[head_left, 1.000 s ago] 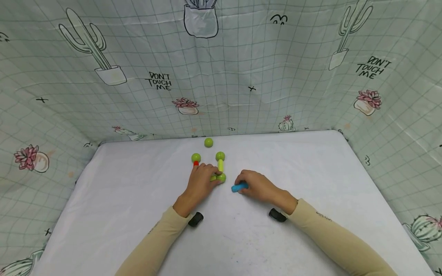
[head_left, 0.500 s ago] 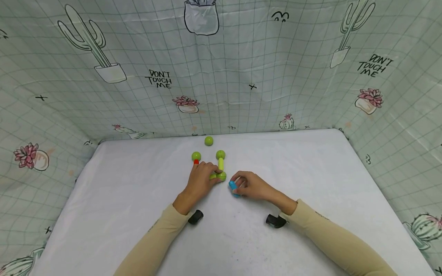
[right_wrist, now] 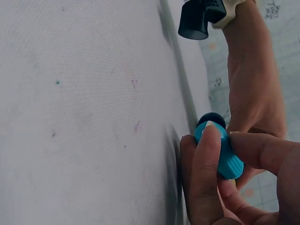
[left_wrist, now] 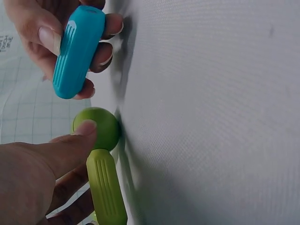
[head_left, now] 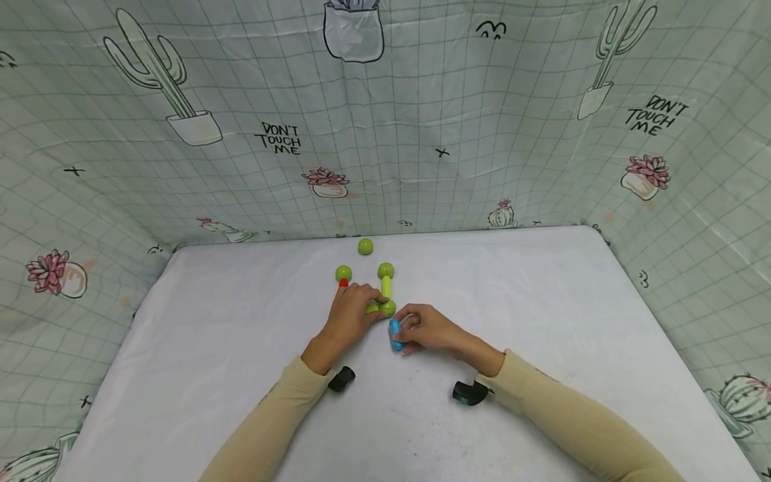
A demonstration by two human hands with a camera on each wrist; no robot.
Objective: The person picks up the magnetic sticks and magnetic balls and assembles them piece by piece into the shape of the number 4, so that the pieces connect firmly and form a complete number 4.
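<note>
My left hand [head_left: 351, 313] grips a green ball [left_wrist: 107, 129] between thumb and fingers, low over the white table. A yellow-green rod [left_wrist: 107, 187] joins that ball and runs back under the hand. Another yellow-green rod [head_left: 386, 288] leads from the ball to a farther green ball [head_left: 385, 270]. My right hand [head_left: 435, 329] pinches a short blue ridged rod [left_wrist: 78, 51] just to the right of the gripped ball; the left wrist view shows a small gap between them. Past the left knuckles, a red rod [head_left: 343, 283] meets a green ball [head_left: 343, 273]; its near part is hidden.
A loose green ball [head_left: 365, 246] lies near the back edge of the white table [head_left: 512, 288]. A patterned cloth [head_left: 409, 120] hangs behind and around the table. Black wrist cameras sit under both sleeves, the right one [head_left: 470, 393] close to the tabletop.
My right hand has moved left, closer to the gripped ball, and turned the blue rod from lying sideways to pointing roughly away from me. The left hand stays in place.
</note>
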